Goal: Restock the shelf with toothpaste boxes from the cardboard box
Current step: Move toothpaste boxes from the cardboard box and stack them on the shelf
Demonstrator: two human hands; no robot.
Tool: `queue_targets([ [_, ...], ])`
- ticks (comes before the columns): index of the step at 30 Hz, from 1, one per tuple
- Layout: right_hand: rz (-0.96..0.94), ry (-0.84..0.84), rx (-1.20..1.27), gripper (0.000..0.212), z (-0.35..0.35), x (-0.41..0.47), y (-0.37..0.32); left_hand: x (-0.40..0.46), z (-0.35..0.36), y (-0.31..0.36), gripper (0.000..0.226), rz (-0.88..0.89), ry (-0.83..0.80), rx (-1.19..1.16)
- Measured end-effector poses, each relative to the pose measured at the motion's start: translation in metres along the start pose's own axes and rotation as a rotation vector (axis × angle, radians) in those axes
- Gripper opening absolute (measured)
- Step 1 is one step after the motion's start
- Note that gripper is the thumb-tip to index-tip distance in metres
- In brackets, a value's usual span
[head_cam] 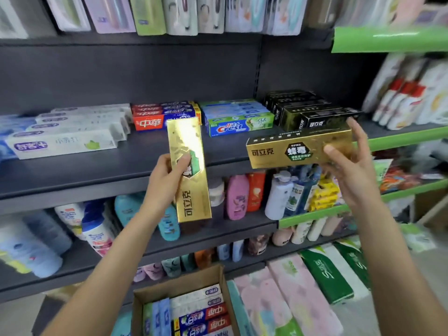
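My left hand [164, 175] grips a gold toothpaste box [191, 190] held upright in front of the dark shelf [97, 170]. My right hand [351, 156] holds a second gold toothpaste box [288, 151] level, by its right end, just in front of the black and gold boxes [310, 112] stacked at the shelf's right. Further left on the shelf lie Crest boxes [240, 122], red and blue boxes [164, 115] and white boxes [68, 132]. The cardboard box [179, 284] sits low at the bottom centre with several toothpaste boxes inside.
Shampoo and lotion bottles [237, 197] fill the shelf below. Tissue packs [303, 292] lie at the lower right beside the cardboard box. Toothbrush packs [169, 13] hang above. A green-edged shelf unit [400, 139] adjoins on the right.
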State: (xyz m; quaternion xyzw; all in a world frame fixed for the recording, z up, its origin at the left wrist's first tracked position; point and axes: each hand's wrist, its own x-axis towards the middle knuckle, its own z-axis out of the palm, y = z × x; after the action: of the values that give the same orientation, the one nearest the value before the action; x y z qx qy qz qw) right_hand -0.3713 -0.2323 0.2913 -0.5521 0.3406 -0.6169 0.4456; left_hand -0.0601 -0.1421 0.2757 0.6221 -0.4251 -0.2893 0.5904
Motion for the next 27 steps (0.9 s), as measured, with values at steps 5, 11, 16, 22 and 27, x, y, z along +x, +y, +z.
queue_targets([
  [5, -0.051, -0.041, -0.103, 0.060, -0.062, 0.077, 0.010, 0.014, 0.084, 0.019, 0.034, -0.035, 0.002, -0.187],
  [11, -0.068, -0.150, -0.282, 0.064, -0.133, 0.160, 0.030, 0.031, 0.172, 0.041, 0.040, -0.068, 0.015, -0.305],
  [16, -0.186, -0.230, -0.709, 0.054, -0.172, 0.206, 0.057, 0.038, 0.227, 0.052, 0.038, -0.034, -0.002, -0.285],
  [22, -0.235, -0.137, -1.015, 0.048, -0.182, 0.203, 0.074, 0.043, 0.262, 0.058, 0.047, -0.034, 0.028, -0.281],
  [27, -0.230, -0.322, -0.650, 0.042, -0.145, 0.150, 0.027, 0.046, 0.273, 0.062, 0.043, -0.033, 0.047, -0.384],
])
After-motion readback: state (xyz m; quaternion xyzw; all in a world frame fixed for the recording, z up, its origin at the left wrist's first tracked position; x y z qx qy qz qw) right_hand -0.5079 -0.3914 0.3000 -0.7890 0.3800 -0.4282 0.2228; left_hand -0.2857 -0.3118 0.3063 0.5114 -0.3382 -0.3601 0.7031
